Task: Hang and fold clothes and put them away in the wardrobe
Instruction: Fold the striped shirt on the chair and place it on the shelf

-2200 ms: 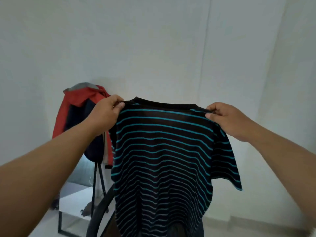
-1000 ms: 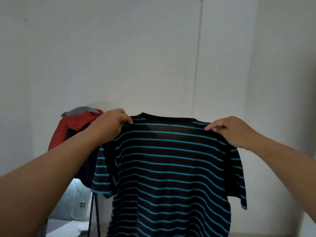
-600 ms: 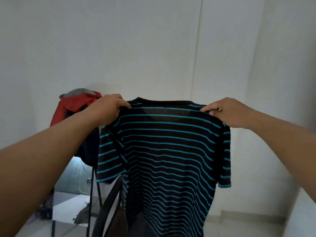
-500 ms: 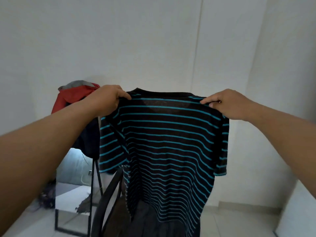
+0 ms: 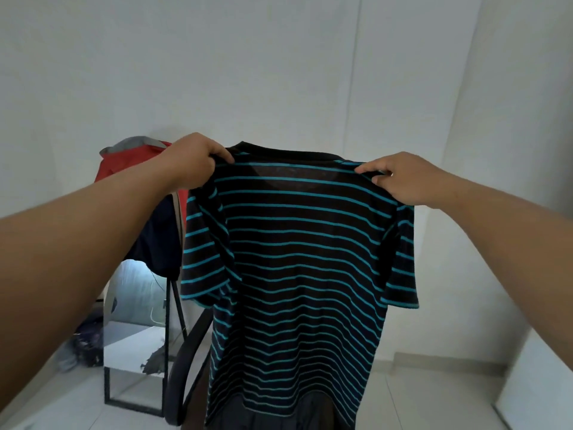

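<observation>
The task is looking barely started: no wardrobe and no hanger are showing anywhere in the frame, and nothing folded is lying in view, so hanging or folding and putting away are all still to come, as far as this view tells. At the left of the frame a red jacket (image 5: 130, 159) is hanging over a dark garment on a stand, with a mirror (image 5: 136, 330) leaning below it toward the lower left; whether that jacket is part of the job cannot be told. Just right of it, the left hand (image 5: 192, 161) is reaching forward with its arm nearly straight, fingers curling over the shirt's left shoulder seam and pinching the cloth beside the collar. The shirt (image 5: 300, 259), black with teal stripes, is hanging in the middle of the frame, spread flat between the two hands, its sleeves drooping at either side and its hem reaching the bottom edge, in front of a dark chair (image 5: 186, 367). At the right, the right hand (image 5: 403, 178) is pinching the other shoulder seam between thumb and curled fingers, its arm likewise stretching out at about the same height.
</observation>
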